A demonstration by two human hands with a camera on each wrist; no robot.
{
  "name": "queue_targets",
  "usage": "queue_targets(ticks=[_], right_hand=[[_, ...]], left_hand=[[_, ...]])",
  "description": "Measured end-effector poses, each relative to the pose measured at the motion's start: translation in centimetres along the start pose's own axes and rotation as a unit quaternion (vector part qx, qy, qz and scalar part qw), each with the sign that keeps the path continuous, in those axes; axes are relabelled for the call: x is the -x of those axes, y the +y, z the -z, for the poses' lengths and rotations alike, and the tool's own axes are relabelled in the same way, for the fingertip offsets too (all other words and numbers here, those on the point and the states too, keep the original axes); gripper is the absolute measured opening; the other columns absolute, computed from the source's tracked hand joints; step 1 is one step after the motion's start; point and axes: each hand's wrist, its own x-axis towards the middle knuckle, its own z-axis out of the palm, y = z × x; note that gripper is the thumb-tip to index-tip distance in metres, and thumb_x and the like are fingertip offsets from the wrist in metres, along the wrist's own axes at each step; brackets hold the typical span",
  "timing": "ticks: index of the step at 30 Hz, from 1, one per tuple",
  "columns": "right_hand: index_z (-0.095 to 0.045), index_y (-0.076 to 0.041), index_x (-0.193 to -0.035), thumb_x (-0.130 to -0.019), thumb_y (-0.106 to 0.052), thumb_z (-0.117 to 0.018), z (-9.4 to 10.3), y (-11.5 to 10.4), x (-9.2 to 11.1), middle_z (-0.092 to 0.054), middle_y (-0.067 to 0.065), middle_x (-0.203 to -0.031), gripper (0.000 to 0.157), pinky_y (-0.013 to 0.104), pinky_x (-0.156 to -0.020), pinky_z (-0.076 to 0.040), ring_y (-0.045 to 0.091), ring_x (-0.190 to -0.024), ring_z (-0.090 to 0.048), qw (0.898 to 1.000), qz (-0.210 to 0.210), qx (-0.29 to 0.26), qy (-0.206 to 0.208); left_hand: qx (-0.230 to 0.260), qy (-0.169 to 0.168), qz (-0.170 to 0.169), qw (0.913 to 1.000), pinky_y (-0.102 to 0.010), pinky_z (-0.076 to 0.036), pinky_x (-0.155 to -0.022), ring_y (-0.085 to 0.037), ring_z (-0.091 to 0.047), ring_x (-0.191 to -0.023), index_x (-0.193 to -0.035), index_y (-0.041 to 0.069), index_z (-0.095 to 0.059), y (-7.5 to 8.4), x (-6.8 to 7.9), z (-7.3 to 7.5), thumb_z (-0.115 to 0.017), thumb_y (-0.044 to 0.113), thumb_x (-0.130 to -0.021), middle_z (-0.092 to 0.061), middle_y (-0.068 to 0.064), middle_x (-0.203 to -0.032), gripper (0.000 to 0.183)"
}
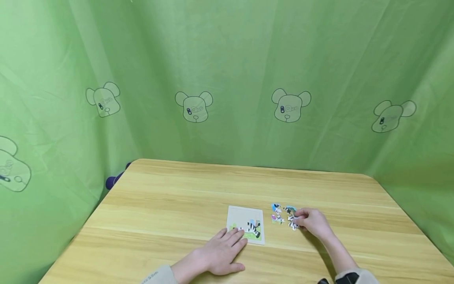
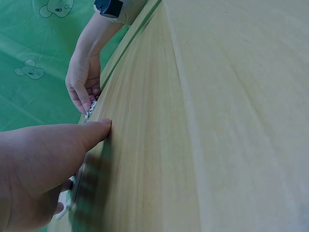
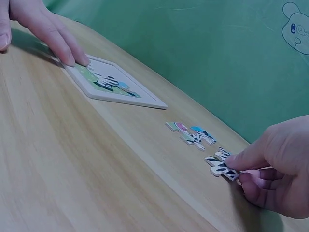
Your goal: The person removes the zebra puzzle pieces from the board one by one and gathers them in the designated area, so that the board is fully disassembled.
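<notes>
My left hand (image 1: 224, 252) rests with straight fingers over the lower left edge of a white puzzle board (image 1: 244, 213). Fitted pieces in the board's lower part show a zebra on green (image 3: 106, 83); its upper part is plain. To the right, my right hand (image 1: 315, 223) pinches a black-and-white striped puzzle piece (image 3: 221, 169), low over the table. Beside it lie several loose pieces: a blue one (image 1: 275, 208), a pink and green one (image 1: 277, 219), and a blue and brown one (image 1: 291, 210) partly behind the right fingers.
The wooden table (image 1: 177, 189) carries the board and pieces near its front middle. A green curtain (image 1: 227, 59) printed with bear heads surrounds it. Something dark purple (image 1: 111, 182) shows beyond the table's left edge.
</notes>
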Motion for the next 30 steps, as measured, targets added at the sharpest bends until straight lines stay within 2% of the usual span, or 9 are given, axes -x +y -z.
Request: queue_targets(ticks=[8,11,14,18,22,25,30], right_hand=[[-0.061,0.009,-0.1,-0.079,-0.009,-0.07,0.1,-0.4,0.1,-0.061,0.006,-0.08,0.03,0.025,-0.054,-0.05,0.016,-0.065,-0.056,1.0,0.009,0.014,0.012],[-0.062,0.007,-0.101,-0.078,-0.01,-0.071,-0.3,-1.0,0.3,-0.062,0.006,-0.082,0.03,0.025,-0.055,-0.05,0.015,-0.068,-0.056,0.999,0.022,0.021,0.019],[-0.062,0.007,-0.103,-0.078,-0.01,-0.071,-0.9,-2.1,0.4,-0.063,0.007,-0.085,0.032,0.024,-0.055,-0.049,0.016,-0.069,-0.056,0.999,0.039,0.004,0.016],[-0.06,0.008,-0.106,-0.08,-0.007,-0.07,-2.1,-3.7,0.3,-0.063,0.009,-0.085,0.032,0.027,-0.053,-0.05,0.02,-0.066,-0.058,0.998,0.052,-0.047,-0.003],[-0.059,0.008,-0.109,-0.08,-0.005,-0.069,-3.5,-4.9,0.1,-0.061,0.008,-0.085,0.033,0.029,-0.056,-0.052,0.019,-0.071,-0.058,0.995,0.062,-0.075,-0.03],[-0.06,0.008,-0.108,-0.079,-0.003,-0.068,-4.7,-5.6,0.1,-0.062,0.007,-0.087,0.032,0.027,-0.06,-0.052,0.017,-0.078,-0.058,0.993,0.082,-0.065,-0.045],[-0.063,0.005,-0.104,-0.076,-0.004,-0.072,-6.2,-6.8,0.4,-0.063,0.006,-0.087,0.031,0.024,-0.067,-0.05,0.016,-0.079,-0.058,0.989,0.126,-0.033,-0.064]], left_hand=[[0.001,0.002,-0.002,1.0,-0.04,-0.023,-0.11,-0.02,-0.02,-0.138,-0.145,0.015,-0.031,0.0,-0.1,-0.1,-0.037,0.059,-0.091,-0.024,-0.006,-0.151,0.07],[0.004,0.003,-0.002,1.0,-0.04,-0.022,-0.11,-0.021,-0.02,-0.138,-0.145,0.014,-0.031,-0.1,-0.1,-0.1,-0.037,0.059,-0.091,-0.024,-0.006,-0.151,0.07],[0.011,0.001,0.0,0.9999,-0.04,-0.022,-0.111,-0.021,-0.019,-0.138,-0.145,0.014,-0.031,-0.1,0.0,-0.1,-0.036,0.06,-0.091,-0.023,-0.006,-0.152,0.071],[0.014,0.002,0.001,0.9999,-0.04,-0.021,-0.111,-0.022,-0.019,-0.139,-0.146,0.013,-0.029,0.0,0.0,-0.1,-0.037,0.059,-0.091,-0.022,-0.008,-0.152,0.072],[0.006,0.006,-0.004,1.0,-0.04,-0.021,-0.111,-0.022,-0.019,-0.138,-0.146,0.013,-0.028,0.1,-0.1,0.1,-0.037,0.06,-0.091,-0.022,-0.008,-0.152,0.073],[-0.002,0.007,-0.012,0.9999,-0.04,-0.022,-0.111,-0.022,-0.02,-0.138,-0.146,0.013,-0.028,0.4,-0.5,0.2,-0.035,0.061,-0.091,-0.022,-0.008,-0.152,0.073],[-0.016,0.01,-0.027,0.9995,-0.04,-0.021,-0.111,-0.021,-0.02,-0.138,-0.146,0.013,-0.029,1.0,-1.3,0.1,-0.031,0.062,-0.091,-0.023,-0.007,-0.152,0.074]])
